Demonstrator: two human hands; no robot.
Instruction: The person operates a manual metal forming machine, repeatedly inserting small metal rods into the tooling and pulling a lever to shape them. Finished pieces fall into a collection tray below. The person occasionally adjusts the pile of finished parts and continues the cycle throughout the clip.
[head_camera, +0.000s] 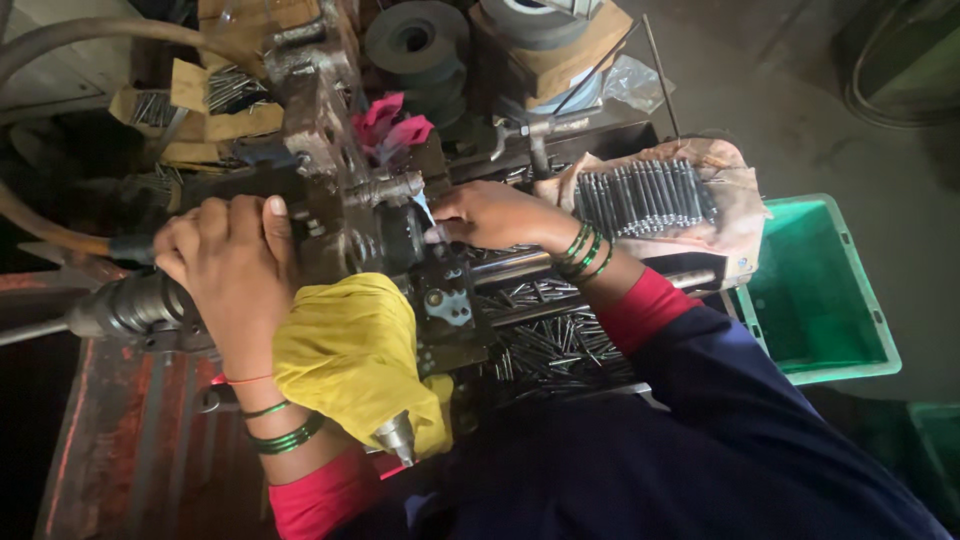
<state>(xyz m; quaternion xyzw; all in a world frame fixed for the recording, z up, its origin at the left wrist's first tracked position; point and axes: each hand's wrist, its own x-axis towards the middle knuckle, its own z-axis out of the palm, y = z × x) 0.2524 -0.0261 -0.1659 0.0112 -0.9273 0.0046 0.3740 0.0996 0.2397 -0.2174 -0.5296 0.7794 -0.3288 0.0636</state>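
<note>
The dark, greasy metal bench machine (370, 220) served as the landmark; the left hand (228, 265) was closed around the ribbed dark metal lever handle (135, 305) at its left side; the right hand (490, 215) was pinched on a small part at the machine's centre fixture, the part itself too small to identify. To the right of the machine, a row of slim grey metal pins (640, 198) lay ordered on brown paper; in front of it, a loose heap of similar pins (550, 345) lay scattered; which group was finished could not be told. A green plastic crate (820, 290) stood farther right; a yellow cloth (355, 350) wrapped a part at the machine's front.
</note>
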